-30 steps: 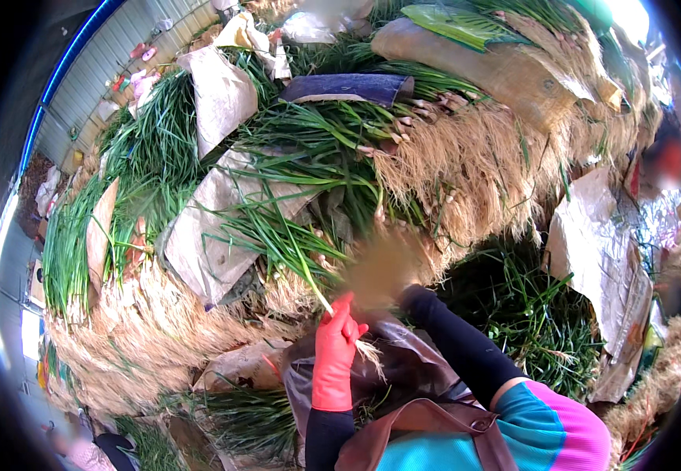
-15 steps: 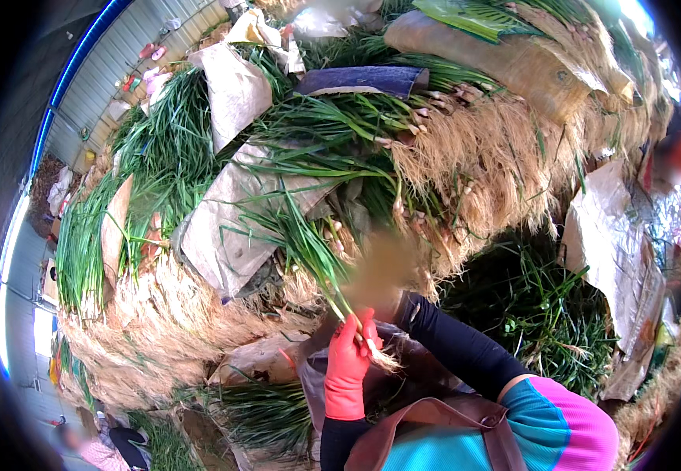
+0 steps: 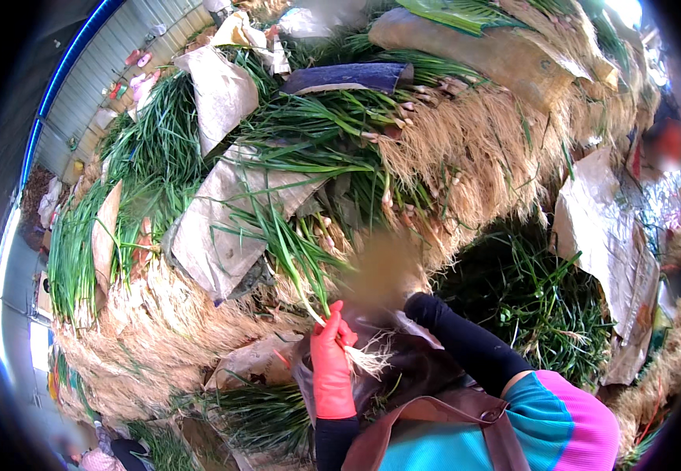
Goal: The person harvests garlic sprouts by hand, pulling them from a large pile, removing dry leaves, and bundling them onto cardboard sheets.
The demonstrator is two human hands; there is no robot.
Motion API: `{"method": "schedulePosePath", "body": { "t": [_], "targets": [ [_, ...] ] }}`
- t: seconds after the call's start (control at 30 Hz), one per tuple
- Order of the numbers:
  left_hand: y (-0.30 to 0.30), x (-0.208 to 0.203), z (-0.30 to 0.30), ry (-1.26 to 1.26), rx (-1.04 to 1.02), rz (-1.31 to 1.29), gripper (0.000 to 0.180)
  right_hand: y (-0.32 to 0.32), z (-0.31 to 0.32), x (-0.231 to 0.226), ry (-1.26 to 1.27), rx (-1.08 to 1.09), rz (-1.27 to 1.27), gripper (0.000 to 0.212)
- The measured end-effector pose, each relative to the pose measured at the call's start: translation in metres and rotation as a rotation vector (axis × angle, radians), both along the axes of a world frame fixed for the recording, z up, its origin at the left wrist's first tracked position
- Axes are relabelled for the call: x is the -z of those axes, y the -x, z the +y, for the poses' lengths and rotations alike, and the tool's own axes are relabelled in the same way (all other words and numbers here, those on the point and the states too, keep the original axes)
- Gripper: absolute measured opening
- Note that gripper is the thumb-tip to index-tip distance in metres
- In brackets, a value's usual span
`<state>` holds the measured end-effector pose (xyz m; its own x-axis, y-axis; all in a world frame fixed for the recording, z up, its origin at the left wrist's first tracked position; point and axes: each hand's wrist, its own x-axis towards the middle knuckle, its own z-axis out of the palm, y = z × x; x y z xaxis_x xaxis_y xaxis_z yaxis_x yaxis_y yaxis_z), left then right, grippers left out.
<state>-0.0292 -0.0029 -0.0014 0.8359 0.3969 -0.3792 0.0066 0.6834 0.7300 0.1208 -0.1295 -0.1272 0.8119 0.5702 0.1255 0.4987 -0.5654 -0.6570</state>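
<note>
While clamping low on the stalks with the red-gloved left hand [image 3: 333, 337], holds a few spring onions [image 3: 285, 247] to the lower right of the pale sack [image 3: 215, 243], with leaves slanting up across its right edge and stringy roots [image 3: 368, 358] spilling out beyond the fist. Probably grips there for the firm white part, leaving limp leaves and roots free at either end. Cannot tell the state of the right hand, lost in a brown blur right of the pale sack, at the end of a dark sleeve [image 3: 466, 337]. Up and to the right of the pale sack, faces stacked onions [image 3: 403, 118] with tan roots [image 3: 474, 145] turned all one way, likely for easy reach by the same end. Left of the pale sack, has another bundled row [image 3: 74, 259], also laid roots toward the near side. Above the pale sack, has a dark blue roll [image 3: 348, 77] lying over leaves, maybe as cover or weight. Well to the right of the pale sack, has a loose tangle of dark green leaves [image 3: 525, 306], lying in no clear order.
</note>
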Motion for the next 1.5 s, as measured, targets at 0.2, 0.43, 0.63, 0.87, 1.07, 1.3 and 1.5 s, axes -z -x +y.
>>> {"method": "schedulePosePath", "body": {
  "t": [0.2, 0.43, 0.63, 0.87, 1.07, 1.3, 1.5],
  "targets": [
    [0.004, 0.009, 0.010, -0.190, 0.031, 0.183, 0.021, 0.044, 0.005, -0.084, -0.283, -0.517, 0.530, 0.040],
    [0.011, -0.001, 0.004, -0.319, 0.016, 0.133, 0.034, 0.035, 0.029, -0.077, -0.331, -0.502, 0.485, 0.031],
    [0.025, 0.012, 0.022, -0.257, 0.123, 0.120, 0.020, 0.028, 0.020, -0.077, -0.376, -0.539, 0.059, 0.034],
    [-0.010, -0.019, -0.012, 0.036, 0.138, -0.082, 0.025, -0.118, -0.002, -0.092, -0.050, 0.396, -0.145, 0.048],
    [-0.036, -0.013, -0.004, -0.019, 0.124, -0.212, 0.021, -0.093, 0.000, -0.156, 0.014, 0.328, -0.143, 0.033],
    [-0.064, 0.051, 0.021, 0.074, 0.232, -0.099, 0.021, 0.029, -0.015, -0.111, -0.056, -0.124, -0.248, 0.023],
    [-0.040, 0.010, -0.007, 0.053, 0.150, -0.119, 0.019, -0.025, -0.016, -0.109, -0.667, 0.074, 0.514, 0.034]
  ]
}}
